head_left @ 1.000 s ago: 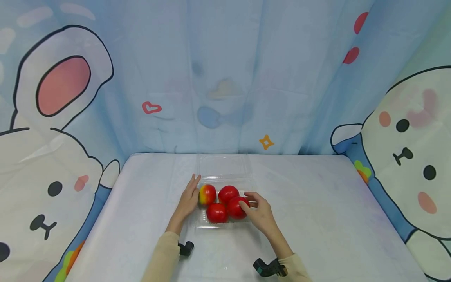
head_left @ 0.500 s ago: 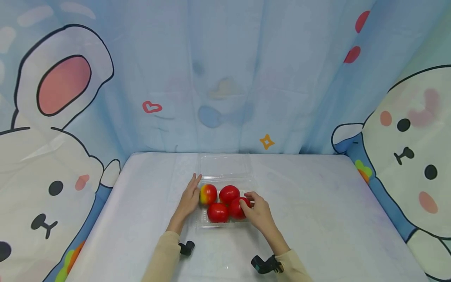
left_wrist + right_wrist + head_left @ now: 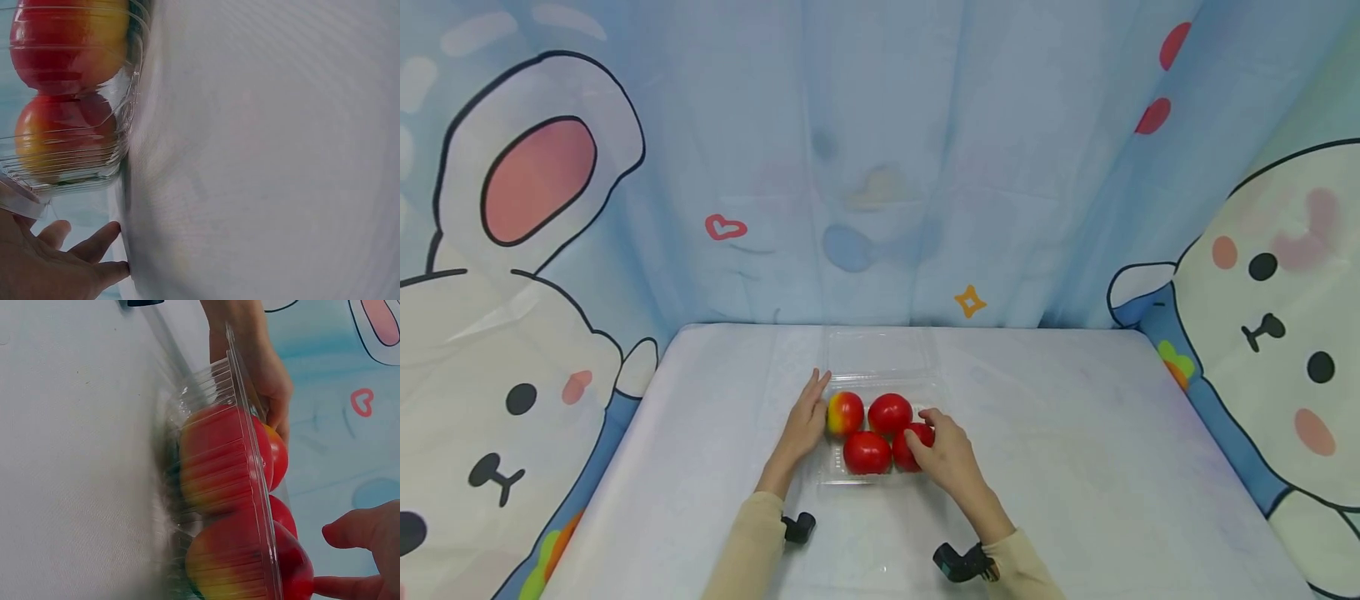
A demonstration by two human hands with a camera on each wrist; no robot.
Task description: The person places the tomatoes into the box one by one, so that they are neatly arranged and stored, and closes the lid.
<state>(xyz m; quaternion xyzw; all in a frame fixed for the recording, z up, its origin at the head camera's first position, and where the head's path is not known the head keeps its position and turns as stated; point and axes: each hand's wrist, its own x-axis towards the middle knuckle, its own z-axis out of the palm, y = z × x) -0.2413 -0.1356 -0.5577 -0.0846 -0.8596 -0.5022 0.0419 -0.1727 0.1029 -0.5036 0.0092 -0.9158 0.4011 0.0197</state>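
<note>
Several shiny red-and-yellow apples sit in a clear plastic clamshell box [image 3: 857, 479], with its lid [image 3: 880, 350] laid back behind them. My left hand [image 3: 803, 423] rests along the box's left side, fingers straight; in the left wrist view this hand [image 3: 69, 256] is by the box's end, near a yellow-sided apple [image 3: 846, 414]. At the box's right, my right hand [image 3: 947, 450] is over the front-right apple [image 3: 908, 454]. The right wrist view shows the thumb [image 3: 353, 528] standing off from this apple [image 3: 290, 565] while a finger [image 3: 340, 586] touches its top.
Beside it lies the front-left apple [image 3: 867, 452], with the back-right apple [image 3: 890, 413] behind. A white cloth [image 3: 1075, 467] covers the table. A blue patterned curtain [image 3: 880, 167] hangs at its far edge. Both wrists carry black cameras.
The front-right apple has shifted slightly right and toward the front under my right hand. The left hand has stayed at the box's side.
</note>
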